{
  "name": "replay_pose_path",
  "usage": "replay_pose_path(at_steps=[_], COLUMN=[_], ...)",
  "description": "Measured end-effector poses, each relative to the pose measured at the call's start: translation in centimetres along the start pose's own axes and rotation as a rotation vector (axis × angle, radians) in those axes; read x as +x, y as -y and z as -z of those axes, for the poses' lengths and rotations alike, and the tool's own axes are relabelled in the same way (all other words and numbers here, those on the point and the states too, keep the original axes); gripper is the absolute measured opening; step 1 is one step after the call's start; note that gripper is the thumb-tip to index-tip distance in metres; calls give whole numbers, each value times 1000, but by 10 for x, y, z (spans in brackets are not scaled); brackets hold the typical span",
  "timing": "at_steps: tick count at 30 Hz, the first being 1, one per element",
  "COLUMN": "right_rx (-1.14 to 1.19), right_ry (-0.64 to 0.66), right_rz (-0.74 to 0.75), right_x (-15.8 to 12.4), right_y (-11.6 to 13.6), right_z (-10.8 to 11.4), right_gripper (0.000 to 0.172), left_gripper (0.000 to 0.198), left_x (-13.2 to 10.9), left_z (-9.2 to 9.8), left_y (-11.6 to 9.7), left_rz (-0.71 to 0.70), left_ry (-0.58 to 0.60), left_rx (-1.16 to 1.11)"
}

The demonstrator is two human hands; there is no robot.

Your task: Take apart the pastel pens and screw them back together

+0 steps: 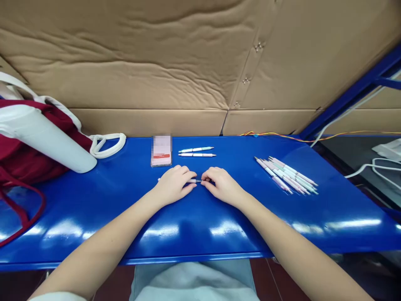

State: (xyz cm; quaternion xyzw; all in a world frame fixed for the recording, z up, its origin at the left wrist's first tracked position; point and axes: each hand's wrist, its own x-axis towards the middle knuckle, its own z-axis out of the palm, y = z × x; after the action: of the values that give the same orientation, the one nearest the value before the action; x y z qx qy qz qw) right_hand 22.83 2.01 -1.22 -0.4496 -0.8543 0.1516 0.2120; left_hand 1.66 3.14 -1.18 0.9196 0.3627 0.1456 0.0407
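Near the middle of the blue table, my left hand (176, 184) is closed around a pale pen (191, 181), whose tip end points to the right. Thumb and fingers of my right hand (221, 184) pinch together at that tip; whether they hold a separate small part is too small to make out. Just beyond my hands lie two pens side by side, a white and mint pen (196, 149) and a white and pink pen (197, 155). Off to the right rests a loose pile of pastel pens (286, 175).
A phone (161, 151) with a lit screen lies behind my left hand. At the left, a dark red bag (19, 154) with white straps and a white cylindrical object (53, 138) take up the table. Cardboard (150, 83) walls the back; white cables (360, 170) run at the right.
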Motion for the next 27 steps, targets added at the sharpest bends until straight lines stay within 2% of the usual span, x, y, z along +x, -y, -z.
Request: replay_pose_path(at_steps=[4,8,14,19,23,27], right_rx=[23,12,-14,-10,-95,-138], right_ry=[-22,-24,-5,-26,-13,-15], right_rz=[15,-7,-14,19,13,-46], right_x=[2,1,-1,0,1,-1], right_y=[0,-4,-9,-3,5,0], right_z=[-11,-8,5,-2,-7,1], right_gripper=[5,3,3,17,11,11], left_gripper=[29,24,14,14,14,12], left_x=[8,9,6,7,6,6], left_z=[-9,-14,-13,-13,-13,-12], left_y=[-8,-6,-1,0,1,0], left_rz=[-25,-67,-20,-23,-28,-13], left_ry=[-14,-33,-106,-103,-110,-107], left_rx=[-20,-80,-131,-145,-183,-210])
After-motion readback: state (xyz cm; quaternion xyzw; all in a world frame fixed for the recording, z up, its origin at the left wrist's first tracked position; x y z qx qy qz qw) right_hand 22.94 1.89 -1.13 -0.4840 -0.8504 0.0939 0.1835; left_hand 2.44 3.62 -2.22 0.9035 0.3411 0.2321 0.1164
